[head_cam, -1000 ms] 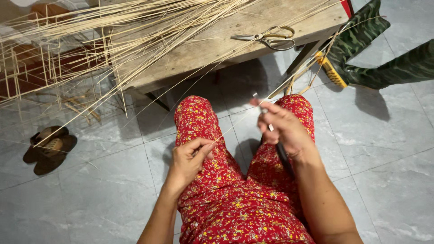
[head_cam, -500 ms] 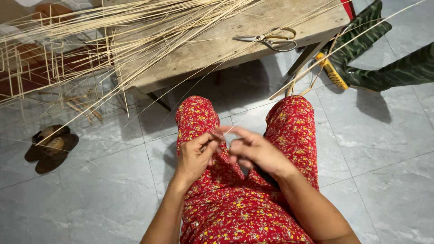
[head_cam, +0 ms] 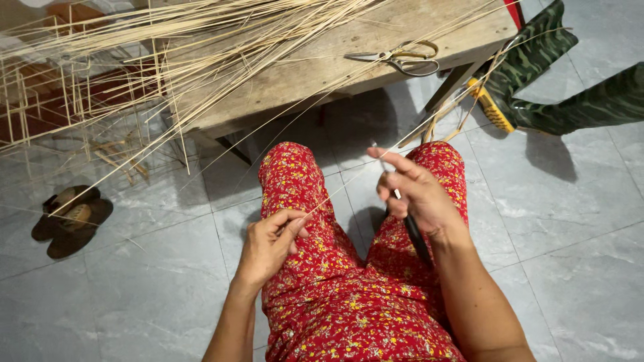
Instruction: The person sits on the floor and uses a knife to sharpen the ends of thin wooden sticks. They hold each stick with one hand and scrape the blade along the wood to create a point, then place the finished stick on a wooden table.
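From the head camera, the left hand (head_cam: 268, 243) rests over the left thigh, thumb and forefinger pinched on a thin pale strip (head_cam: 349, 184) that runs up and to the right toward the wooden bench (head_cam: 322, 67). The right hand (head_cam: 416, 194) is closed around a dark-handled knife (head_cam: 414, 234), handle pointing down toward the lap, the blade tip just showing above the fingers, near the strip.

To work the strip well, the left pinch should stay firm and low so the strip stays taut — slack would probably let it buckle or split. The blade is best kept shallow along the strip, edge away from the left fingers.

Scissors (head_cam: 401, 59) lie on the bench among loose strips; sandals (head_cam: 70, 218) sit on the tiled floor, well apart — to the left.
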